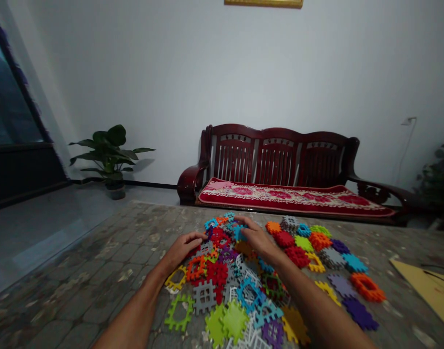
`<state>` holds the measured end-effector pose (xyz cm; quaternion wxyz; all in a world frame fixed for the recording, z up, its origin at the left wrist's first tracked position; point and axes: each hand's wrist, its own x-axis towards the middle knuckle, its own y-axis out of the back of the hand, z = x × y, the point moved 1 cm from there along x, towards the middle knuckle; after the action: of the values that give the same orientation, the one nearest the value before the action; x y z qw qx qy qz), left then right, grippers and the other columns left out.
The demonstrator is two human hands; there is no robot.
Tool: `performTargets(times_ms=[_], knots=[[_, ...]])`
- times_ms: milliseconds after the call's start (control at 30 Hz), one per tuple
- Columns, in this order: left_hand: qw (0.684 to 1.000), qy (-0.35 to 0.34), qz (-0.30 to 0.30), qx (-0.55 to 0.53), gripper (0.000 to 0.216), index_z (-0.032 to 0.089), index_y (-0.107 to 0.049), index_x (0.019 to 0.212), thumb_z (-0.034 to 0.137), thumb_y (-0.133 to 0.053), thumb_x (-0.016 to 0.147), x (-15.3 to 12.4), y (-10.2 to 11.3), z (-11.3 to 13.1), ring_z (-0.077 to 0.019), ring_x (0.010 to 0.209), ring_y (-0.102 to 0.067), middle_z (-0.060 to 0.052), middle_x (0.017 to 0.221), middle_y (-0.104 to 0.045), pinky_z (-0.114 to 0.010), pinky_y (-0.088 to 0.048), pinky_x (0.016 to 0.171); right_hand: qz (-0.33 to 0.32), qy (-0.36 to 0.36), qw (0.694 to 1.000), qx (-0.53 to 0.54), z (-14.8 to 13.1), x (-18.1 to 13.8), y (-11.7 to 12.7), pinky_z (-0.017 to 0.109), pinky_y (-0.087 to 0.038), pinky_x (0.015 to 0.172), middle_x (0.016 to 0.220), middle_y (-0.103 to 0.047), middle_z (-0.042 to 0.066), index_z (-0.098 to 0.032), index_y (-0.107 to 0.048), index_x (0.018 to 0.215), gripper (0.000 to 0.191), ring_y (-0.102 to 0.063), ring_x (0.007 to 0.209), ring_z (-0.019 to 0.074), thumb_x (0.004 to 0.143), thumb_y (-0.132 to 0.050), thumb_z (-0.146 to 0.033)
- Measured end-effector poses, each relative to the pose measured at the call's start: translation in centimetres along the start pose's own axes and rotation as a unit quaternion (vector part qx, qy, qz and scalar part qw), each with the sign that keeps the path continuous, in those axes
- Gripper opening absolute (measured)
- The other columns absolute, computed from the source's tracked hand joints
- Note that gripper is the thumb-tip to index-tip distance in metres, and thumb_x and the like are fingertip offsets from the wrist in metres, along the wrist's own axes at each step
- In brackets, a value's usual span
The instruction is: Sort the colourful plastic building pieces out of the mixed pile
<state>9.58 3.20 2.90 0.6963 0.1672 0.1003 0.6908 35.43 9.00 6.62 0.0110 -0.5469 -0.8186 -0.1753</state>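
A heap of flat, notched plastic building tiles (229,286) in many colours lies spread on the stone-patterned table (98,271). My left hand (182,248) rests at the heap's left edge, fingers curled over red and grey tiles. My right hand (254,235) reaches over the far part of the heap, its fingers bent onto a blue tile (239,231). To the right, separate tiles lie in small stacks by colour: orange, red (297,256), green, purple and grey.
A yellow sheet (429,288) lies at the table's right edge. Beyond the table stand a dark wooden bench (280,160) with a red cushion, a potted plant (111,155) on the floor at left, and a white wall.
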Motion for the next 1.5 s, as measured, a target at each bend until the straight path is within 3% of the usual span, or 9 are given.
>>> performTargets(times_ms=[100, 167, 400, 633, 733, 867, 1233, 1400, 1500], knots=[[1.000, 0.010, 0.010, -0.008, 0.035, 0.017, -0.074, 0.095, 0.043, -0.060, 0.074, -0.1, 0.0, 0.1, -0.0239, 0.093, -0.065, -0.005, 0.097, -0.074, -0.034, -0.047, 0.088, 0.020, -0.084, 0.991, 0.106, -0.2, -1.3, 0.2, 0.025, -0.050, 0.064, 0.099, -0.069, 0.002, -0.021, -0.060, 0.116, 0.054, -0.063, 0.074, 0.0152, 0.064, -0.050, -0.016], [1.000, 0.015, 0.011, -0.013, 0.036, 0.017, -0.074, 0.095, 0.043, -0.062, 0.073, -0.1, 0.0, 0.0, -0.0229, 0.089, -0.065, -0.005, 0.096, -0.074, -0.033, -0.048, 0.085, 0.037, -0.103, 0.984, 0.142, 0.1, -2.1, 0.2, 0.024, -0.049, 0.058, 0.091, -0.069, 0.001, -0.020, -0.060, 0.113, 0.055, -0.061, 0.066, 0.0140, 0.059, -0.051, -0.014], [1.000, 0.014, 0.019, -0.012, 0.035, 0.018, -0.074, 0.092, 0.043, -0.065, 0.069, 0.3, -0.1, -0.6, -0.0228, 0.087, -0.066, -0.005, 0.094, -0.075, -0.033, -0.049, 0.084, 0.072, -0.017, 0.995, 0.067, 2.1, -4.6, 1.0, 0.035, -0.049, 0.092, 0.102, -0.071, 0.003, -0.021, -0.067, 0.101, 0.047, -0.064, 0.099, 0.0195, 0.060, -0.046, -0.012], [0.999, 0.014, 0.031, 0.007, 0.037, 0.019, -0.075, 0.088, 0.047, -0.067, 0.065, 0.3, 0.0, -0.3, -0.0258, 0.090, -0.067, -0.006, 0.095, -0.076, -0.035, -0.049, 0.087, 0.156, 0.100, 0.955, -0.231, 2.3, -8.1, 1.4, 0.042, -0.035, 0.107, 0.125, -0.063, 0.008, -0.020, -0.062, 0.119, 0.040, -0.052, 0.121, 0.0235, 0.081, -0.051, -0.022], [0.999, 0.026, 0.039, 0.005, 0.041, 0.019, -0.075, 0.087, 0.051, -0.069, 0.062, 0.3, 0.1, -0.2, -0.0265, 0.089, -0.067, -0.006, 0.094, -0.077, -0.036, -0.050, 0.086, 0.135, 0.086, 0.936, -0.314, 1.9, -9.0, 1.1, 0.042, -0.034, 0.107, 0.128, -0.061, 0.009, -0.021, -0.059, 0.124, 0.040, -0.051, 0.122, 0.0250, 0.085, -0.054, -0.026], [0.999, 0.039, 0.038, 0.001, 0.045, 0.019, -0.075, 0.090, 0.054, -0.069, 0.061, 0.2, 0.0, -0.1, -0.0259, 0.090, -0.068, -0.005, 0.096, -0.076, -0.036, -0.050, 0.087, 0.084, 0.049, 0.944, -0.315, 1.4, -9.3, 0.7, 0.038, -0.038, 0.102, 0.121, -0.065, 0.007, -0.023, -0.060, 0.121, 0.032, -0.056, 0.114, 0.0229, 0.091, -0.050, -0.028], [0.998, 0.035, 0.046, -0.017, 0.041, 0.018, -0.075, 0.087, 0.050, -0.069, 0.062, 0.0, -0.3, 0.5, -0.0263, 0.088, -0.068, -0.007, 0.094, -0.076, -0.039, -0.051, 0.087, 0.018, 0.106, 0.947, -0.304, 0.8, -9.6, -2.7, 0.047, -0.028, 0.114, 0.139, -0.053, 0.008, -0.025, -0.054, 0.133, 0.040, -0.042, 0.132, 0.0248, 0.093, -0.047, -0.026], [0.999, 0.030, 0.039, -0.016, 0.040, 0.018, -0.074, 0.088, 0.049, -0.069, 0.063, 0.0, -0.3, 0.4, -0.0277, 0.093, -0.068, -0.007, 0.097, -0.076, -0.041, -0.049, 0.091, -0.080, 0.128, 0.958, -0.245, -1.1, -9.9, -3.7, 0.045, -0.024, 0.117, 0.148, -0.044, 0.008, -0.023, -0.046, 0.140, 0.046, -0.034, 0.139, 0.0220, 0.095, -0.045, -0.030], [0.999, 0.025, 0.039, -0.012, 0.039, 0.018, -0.075, 0.088, 0.049, -0.069, 0.064, 0.0, -0.2, 0.4, -0.0283, 0.097, -0.067, -0.008, 0.101, -0.076, -0.041, -0.048, 0.094, -0.063, 0.142, 0.972, -0.175, -1.2, -9.2, -3.1, 0.041, -0.031, 0.114, 0.143, -0.049, 0.005, -0.025, -0.052, 0.135, 0.040, -0.040, 0.135, 0.0186, 0.096, -0.043, -0.028]])
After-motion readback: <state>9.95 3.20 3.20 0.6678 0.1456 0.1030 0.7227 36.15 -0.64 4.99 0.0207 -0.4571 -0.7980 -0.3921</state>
